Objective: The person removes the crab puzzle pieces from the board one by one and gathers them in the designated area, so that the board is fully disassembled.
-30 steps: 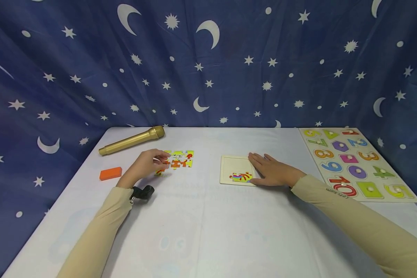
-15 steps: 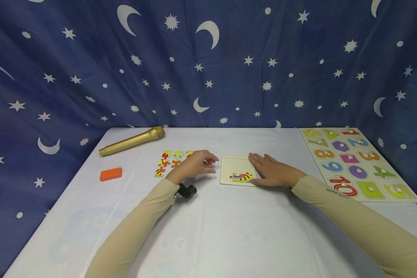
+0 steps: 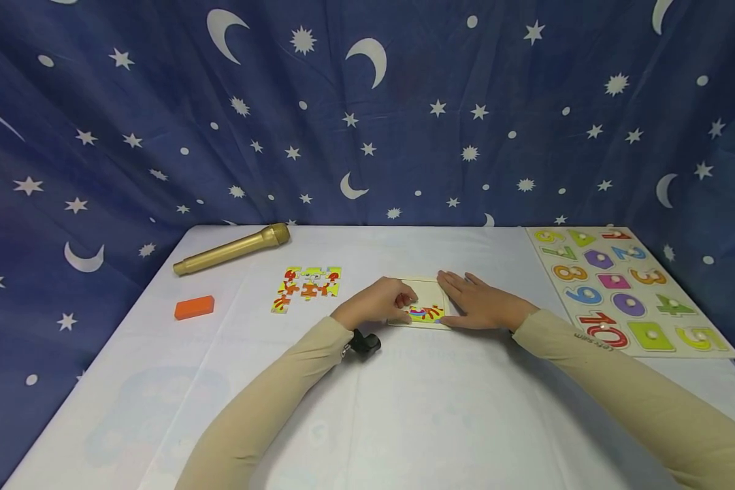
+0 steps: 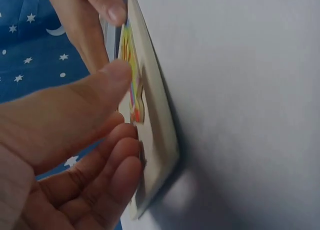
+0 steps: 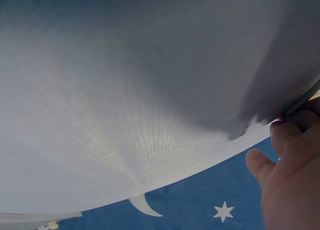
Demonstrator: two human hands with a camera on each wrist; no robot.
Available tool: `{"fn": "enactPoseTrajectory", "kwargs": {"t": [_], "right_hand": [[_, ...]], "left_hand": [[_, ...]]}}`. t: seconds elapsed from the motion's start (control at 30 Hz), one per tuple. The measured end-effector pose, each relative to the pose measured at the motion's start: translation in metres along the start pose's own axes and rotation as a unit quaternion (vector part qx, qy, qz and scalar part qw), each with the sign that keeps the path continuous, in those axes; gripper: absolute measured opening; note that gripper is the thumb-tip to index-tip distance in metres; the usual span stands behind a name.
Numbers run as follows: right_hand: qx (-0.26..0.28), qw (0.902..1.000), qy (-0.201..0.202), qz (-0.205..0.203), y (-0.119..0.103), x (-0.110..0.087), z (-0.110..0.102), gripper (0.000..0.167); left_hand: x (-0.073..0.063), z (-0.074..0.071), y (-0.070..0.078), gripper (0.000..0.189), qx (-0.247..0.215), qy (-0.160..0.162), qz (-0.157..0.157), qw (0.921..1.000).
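A square light wooden puzzle tray [image 3: 429, 291] lies mid-table, with joined jigsaw pieces [image 3: 427, 314] showing yellow, red and blue along its near side. My left hand [image 3: 373, 303] hovers over the tray's left side, thumb and fingers bent and apart. In the left wrist view its thumb overlaps the jigsaw pieces and its fingertips are at the tray's surface; nothing shows between them. My right hand [image 3: 482, 304] rests flat on the tray's right edge, fingers straight. The right wrist view shows only part of that hand [image 5: 292, 172].
Several jigsaw pieces [image 3: 309, 290] lie grouped left of the tray. Behind and left are a gold microphone [image 3: 233, 250] and an orange block [image 3: 194, 307]. A number-and-shape peg board [image 3: 605, 295] lies right. A starry blue cloth [image 3: 404, 170] hangs behind the table.
My left hand has moved right, from the grouped jigsaw pieces to the tray's left side. The grouped pieces look the same as before. My right hand has stayed on the tray.
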State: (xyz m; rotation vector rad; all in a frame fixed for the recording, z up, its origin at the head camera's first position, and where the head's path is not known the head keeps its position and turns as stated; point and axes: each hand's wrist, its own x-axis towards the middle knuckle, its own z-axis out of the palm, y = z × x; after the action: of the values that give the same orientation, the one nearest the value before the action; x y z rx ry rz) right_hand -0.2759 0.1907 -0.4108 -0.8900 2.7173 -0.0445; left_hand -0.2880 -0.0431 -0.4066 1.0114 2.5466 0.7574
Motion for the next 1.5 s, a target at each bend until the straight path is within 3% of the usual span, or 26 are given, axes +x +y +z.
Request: {"fn": "enactPoseTrajectory", "kwargs": {"t": [0.3,0.67,1.07,1.5], "right_hand": [[-0.002,1.0,-0.004,0.001,0.0,0.0,-0.001,0.089],[-0.007,1.0,-0.001,0.002,0.0,0.001,0.0,0.089],[-0.004,1.0,-0.001,0.001,-0.001,0.0,-0.001,0.089],[0.0,1.0,-0.002,0.007,-0.001,0.0,0.0,0.089]], "left_hand": [[0.003,0.002,0.006,0.033,0.01,-0.004,-0.016,0.9998],[0.001,0.004,0.008,0.027,0.006,0.013,-0.003,0.9999],[0.001,0.007,0.003,0.028,-0.038,0.034,-0.01,0.9987],[-0.001,0.013,-0.001,0.032,-0.103,0.059,-0.045,0.9919]]}}
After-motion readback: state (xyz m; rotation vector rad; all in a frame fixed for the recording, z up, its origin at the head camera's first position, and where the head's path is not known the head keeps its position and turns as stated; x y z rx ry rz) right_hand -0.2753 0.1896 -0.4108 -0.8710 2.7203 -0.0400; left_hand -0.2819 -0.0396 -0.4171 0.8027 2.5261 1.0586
